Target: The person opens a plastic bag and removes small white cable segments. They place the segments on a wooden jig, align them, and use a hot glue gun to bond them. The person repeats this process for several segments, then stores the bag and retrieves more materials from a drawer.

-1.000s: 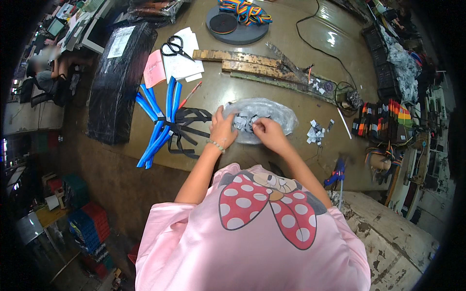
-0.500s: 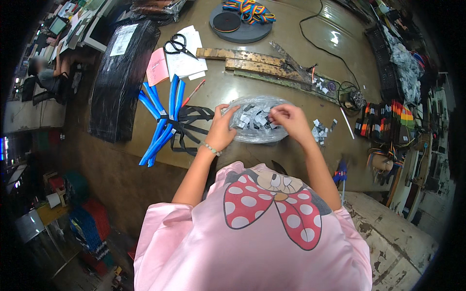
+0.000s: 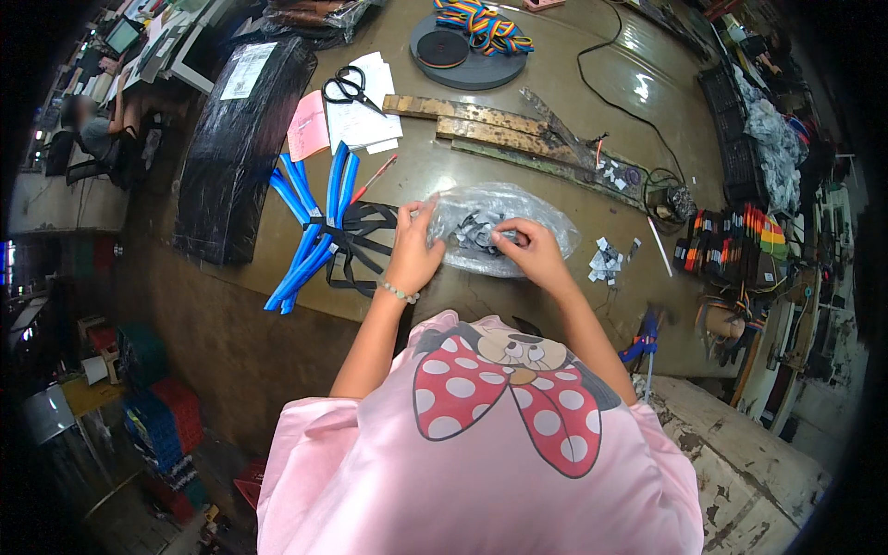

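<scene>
A clear plastic bag (image 3: 546,217) holding several small black and grey pieces lies on the brown worktable (image 3: 555,102) in front of me. My left hand (image 3: 413,252) grips the bag's left edge. My right hand (image 3: 527,252) rests on top of the bag with thumb and fingers pinched on a small piece inside it. To the left of the bag lie black straps (image 3: 365,242) tied around several blue tubes (image 3: 310,236).
A long black wrapped bundle (image 3: 236,148) lies at the left. Scissors (image 3: 350,90) rest on white papers (image 3: 365,120). Wooden strips (image 3: 490,125), a round black disc (image 3: 467,55) with coloured cords, small grey scraps (image 3: 606,261) and coloured strap rolls (image 3: 731,242) surround the bag.
My right hand has shifted from the bag's left part toward its middle and lower edge. My left hand has stayed at the bag's left edge.
</scene>
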A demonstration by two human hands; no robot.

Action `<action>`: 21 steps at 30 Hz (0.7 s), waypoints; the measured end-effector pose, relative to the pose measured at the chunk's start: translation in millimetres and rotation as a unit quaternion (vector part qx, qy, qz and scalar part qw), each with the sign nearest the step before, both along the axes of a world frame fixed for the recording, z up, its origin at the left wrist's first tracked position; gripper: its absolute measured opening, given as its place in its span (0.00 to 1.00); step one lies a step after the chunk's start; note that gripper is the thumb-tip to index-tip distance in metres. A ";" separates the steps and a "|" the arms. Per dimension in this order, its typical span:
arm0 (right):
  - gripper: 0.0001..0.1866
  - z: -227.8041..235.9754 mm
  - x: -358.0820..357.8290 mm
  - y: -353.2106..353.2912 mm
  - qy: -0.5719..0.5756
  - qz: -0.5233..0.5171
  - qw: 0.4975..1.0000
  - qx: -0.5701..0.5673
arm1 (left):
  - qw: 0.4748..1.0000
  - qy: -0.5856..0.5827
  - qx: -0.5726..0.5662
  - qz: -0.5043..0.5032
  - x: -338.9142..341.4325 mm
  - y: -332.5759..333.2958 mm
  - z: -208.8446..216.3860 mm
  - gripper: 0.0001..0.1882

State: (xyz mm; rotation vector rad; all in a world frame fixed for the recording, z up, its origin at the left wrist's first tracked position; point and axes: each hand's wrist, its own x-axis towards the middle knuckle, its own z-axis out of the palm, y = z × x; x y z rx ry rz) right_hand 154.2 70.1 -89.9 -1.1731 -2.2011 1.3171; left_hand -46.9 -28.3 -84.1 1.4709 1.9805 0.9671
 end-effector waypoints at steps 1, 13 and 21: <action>0.10 8.1 2.9 1.8 0.003 0.032 0.999 0.036 | 1.000 -0.018 0.017 0.007 0.3 3.7 1.3 0.37; 0.18 -40.3 -67.7 18.4 -0.186 -0.006 0.969 0.164 | 0.998 -0.049 0.038 0.003 8.2 26.6 17.6 0.42; 0.10 24.2 8.2 13.2 -0.038 0.133 0.982 0.125 | 0.998 -0.025 0.054 0.032 8.5 24.9 14.5 0.42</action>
